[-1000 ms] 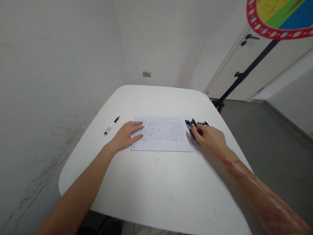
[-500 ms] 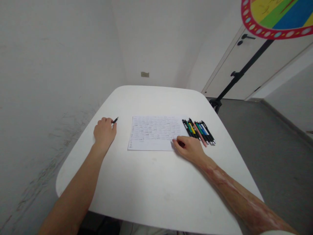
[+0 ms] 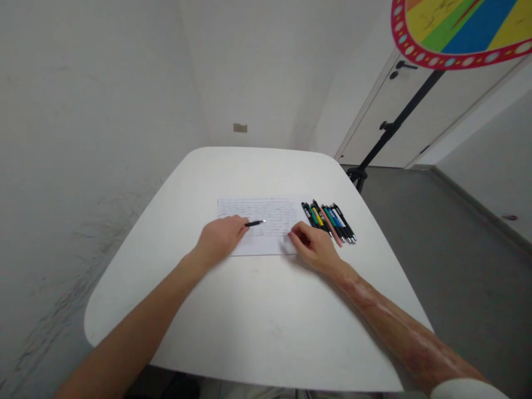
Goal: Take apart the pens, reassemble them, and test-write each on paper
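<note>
A sheet of paper (image 3: 268,219) covered in handwriting lies on the white table (image 3: 257,310). My left hand (image 3: 218,241) rests on the paper's near left part, closed round a black pen (image 3: 254,223) whose tip points right over the writing. My right hand (image 3: 313,248) sits at the paper's near right corner, fingers curled loosely with the fingertips on the sheet; nothing shows in it. Just right of the paper lies a row of several coloured pens (image 3: 328,220), side by side, a short way beyond my right hand.
A white wall runs along the table's left side and behind it. A black stand (image 3: 388,130) carrying a multicoloured wheel (image 3: 465,27) is at the right, in front of a white door (image 3: 409,105). Grey floor lies to the right.
My left hand left the paper, took the black pen lying at the table's left and brought it back over the sheet. My right hand left the coloured pens for the paper's corner.
</note>
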Tool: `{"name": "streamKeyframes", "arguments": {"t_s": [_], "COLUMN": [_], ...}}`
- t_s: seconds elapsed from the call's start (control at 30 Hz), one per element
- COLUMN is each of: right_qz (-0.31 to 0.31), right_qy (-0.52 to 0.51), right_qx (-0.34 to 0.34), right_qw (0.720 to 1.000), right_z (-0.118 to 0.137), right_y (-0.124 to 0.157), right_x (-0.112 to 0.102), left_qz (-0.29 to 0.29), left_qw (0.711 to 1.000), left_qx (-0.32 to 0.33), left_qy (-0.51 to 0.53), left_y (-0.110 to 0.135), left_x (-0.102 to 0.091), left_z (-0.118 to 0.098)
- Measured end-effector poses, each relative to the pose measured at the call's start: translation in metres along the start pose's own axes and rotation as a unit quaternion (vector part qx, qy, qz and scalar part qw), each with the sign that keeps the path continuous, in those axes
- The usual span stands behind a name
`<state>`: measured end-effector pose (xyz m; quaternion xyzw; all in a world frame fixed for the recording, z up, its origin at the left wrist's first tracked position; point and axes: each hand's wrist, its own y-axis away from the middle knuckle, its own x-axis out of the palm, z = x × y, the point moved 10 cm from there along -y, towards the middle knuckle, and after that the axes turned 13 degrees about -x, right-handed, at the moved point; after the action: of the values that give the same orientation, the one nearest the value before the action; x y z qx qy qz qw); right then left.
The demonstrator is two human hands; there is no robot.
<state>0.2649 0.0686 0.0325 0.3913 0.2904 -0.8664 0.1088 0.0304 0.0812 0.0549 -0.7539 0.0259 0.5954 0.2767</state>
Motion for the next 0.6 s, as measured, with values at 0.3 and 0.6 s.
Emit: {"name": "streamKeyframes", "arguments": {"t_s": [0.3, 0.6], "right_qz": [0.025, -0.034], "right_qy": [-0.122, -0.147], "right_qx": [-0.035, -0.004], "right_qw": [0.992, 0.989], "right_z": [0.019, -0.005], "right_y": [-0.015, -0.005], "right_x": [0.018, 0.018], "left_qz": [-0.056, -0.061], "left_qw": [0.989, 0.979], "left_qx": [0.120, 0.068], "left_qy": [0.072, 0.182], "left_y": [0.000, 0.000], "left_x": [0.012, -0.001], "left_z": [-0.058, -0.022]}}
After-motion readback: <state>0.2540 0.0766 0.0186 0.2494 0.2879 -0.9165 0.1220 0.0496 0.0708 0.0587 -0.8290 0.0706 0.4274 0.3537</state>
